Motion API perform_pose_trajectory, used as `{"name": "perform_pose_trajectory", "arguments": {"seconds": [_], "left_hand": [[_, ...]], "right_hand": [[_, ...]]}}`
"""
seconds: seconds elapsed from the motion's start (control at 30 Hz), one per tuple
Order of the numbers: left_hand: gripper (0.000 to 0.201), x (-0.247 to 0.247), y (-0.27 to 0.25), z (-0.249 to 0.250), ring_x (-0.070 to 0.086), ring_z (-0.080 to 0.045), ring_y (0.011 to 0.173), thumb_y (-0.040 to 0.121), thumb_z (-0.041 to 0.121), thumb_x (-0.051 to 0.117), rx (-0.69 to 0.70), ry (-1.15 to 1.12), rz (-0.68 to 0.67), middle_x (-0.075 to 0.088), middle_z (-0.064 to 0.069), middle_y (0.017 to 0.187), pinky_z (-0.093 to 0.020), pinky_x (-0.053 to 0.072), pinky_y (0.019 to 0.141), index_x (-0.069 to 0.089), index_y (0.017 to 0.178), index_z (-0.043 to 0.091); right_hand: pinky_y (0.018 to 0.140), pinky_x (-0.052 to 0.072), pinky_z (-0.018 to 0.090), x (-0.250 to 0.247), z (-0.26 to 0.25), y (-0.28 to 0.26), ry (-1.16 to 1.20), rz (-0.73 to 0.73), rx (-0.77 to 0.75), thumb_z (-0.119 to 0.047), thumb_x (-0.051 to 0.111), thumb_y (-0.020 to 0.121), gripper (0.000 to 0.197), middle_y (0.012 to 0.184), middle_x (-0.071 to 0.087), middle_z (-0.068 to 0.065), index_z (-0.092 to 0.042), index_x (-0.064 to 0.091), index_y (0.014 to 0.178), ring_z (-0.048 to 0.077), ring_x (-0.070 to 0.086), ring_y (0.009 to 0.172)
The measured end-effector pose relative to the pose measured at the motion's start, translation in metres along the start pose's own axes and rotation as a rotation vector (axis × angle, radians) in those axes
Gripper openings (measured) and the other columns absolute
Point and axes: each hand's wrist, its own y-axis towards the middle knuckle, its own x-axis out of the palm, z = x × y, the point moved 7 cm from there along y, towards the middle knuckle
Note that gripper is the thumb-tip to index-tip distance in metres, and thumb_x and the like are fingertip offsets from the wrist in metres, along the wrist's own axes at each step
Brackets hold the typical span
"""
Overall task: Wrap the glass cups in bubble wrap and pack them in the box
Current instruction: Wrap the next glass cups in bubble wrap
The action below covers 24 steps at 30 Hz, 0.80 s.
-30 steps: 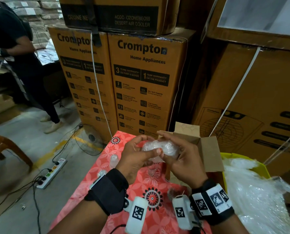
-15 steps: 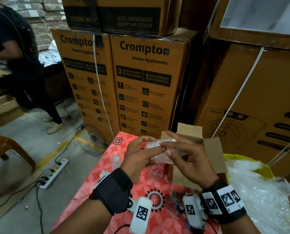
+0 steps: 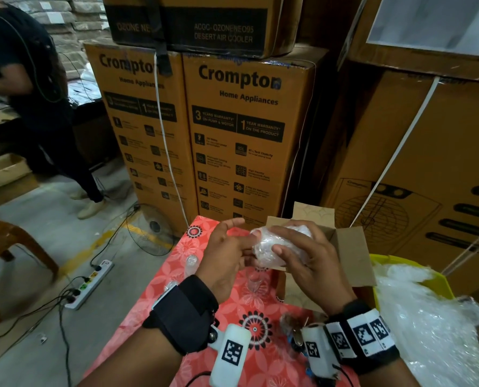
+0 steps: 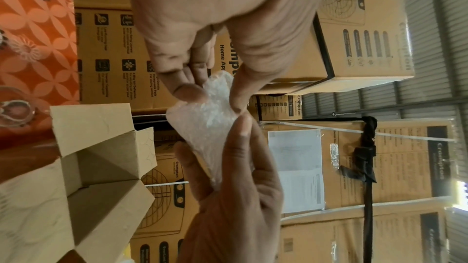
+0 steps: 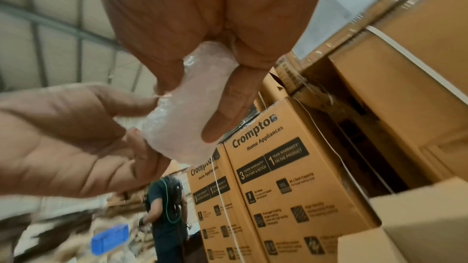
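Note:
A glass cup wrapped in bubble wrap (image 3: 269, 251) is held in the air between both hands, over the left flap of the open cardboard box (image 3: 350, 247). My right hand (image 3: 281, 240) grips the bundle from the right, fingers over its top and thumb on its front. My left hand (image 3: 249, 244) pinches the bundle's left end, its index finger raised. The left wrist view shows thumb and fingers on the wrap's end (image 4: 207, 95). In the right wrist view the bundle (image 5: 182, 119) sits between both hands. Bare glass cups (image 3: 253, 283) stand on the red floral tablecloth (image 3: 232, 317).
A yellow bin (image 3: 411, 263) with loose bubble wrap (image 3: 434, 325) stands right of the box. Tall stacked cartons (image 3: 238, 129) rise close behind the table. On the floor at left are a power strip (image 3: 89, 284), cables and a fan. Another person (image 3: 37, 107) stands at far left.
The bundle and both hands have shifted right, over the box's left flap. My right hand has turned over the bundle's top, and my left index finger has lifted off it.

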Motion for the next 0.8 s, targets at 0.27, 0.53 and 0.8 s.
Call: {"name": "perform_pose_trajectory", "arguments": {"seconds": [0.27, 0.53, 0.8], "left_hand": [[0.015, 0.004, 0.000, -0.003, 0.066, -0.020, 0.075, 0.101, 0.002, 0.066, -0.038, -0.076, -0.062, 0.067, -0.014, 0.094, -0.033, 0.059, 0.073, 0.072, 0.113, -0.002], [0.016, 0.002, 0.004, -0.004, 0.070, -0.021, 0.072, 0.097, -0.006, 0.065, -0.083, -0.128, -0.057, 0.076, -0.019, 0.098, -0.026, 0.060, 0.065, 0.076, 0.108, -0.002], [0.027, 0.003, 0.001, -0.004, 0.063, -0.032, 0.094, 0.104, 0.001, 0.053, -0.060, 0.003, -0.116, 0.074, -0.022, 0.108, -0.034, 0.056, 0.077, 0.074, 0.118, -0.010]], "right_hand": [[0.094, 0.054, 0.023, -0.009, -0.005, 0.008, -0.027, 0.096, -0.062, -0.036, 0.072, 0.097, 0.033, 0.125, 0.057, -0.001, -0.027, 0.075, 0.128, 0.008, 0.058, 0.120], [0.098, 0.050, 0.020, -0.013, -0.027, 0.005, 0.014, 0.181, -0.171, -0.016, 0.076, 0.094, 0.031, 0.127, 0.055, 0.008, -0.017, 0.076, 0.126, 0.015, 0.058, 0.122], [0.087, 0.061, 0.038, 0.001, -0.020, 0.000, -0.187, 0.094, -0.107, -0.003, 0.081, 0.089, 0.044, 0.129, 0.055, 0.004, -0.025, 0.075, 0.127, 0.021, 0.058, 0.119]]}}
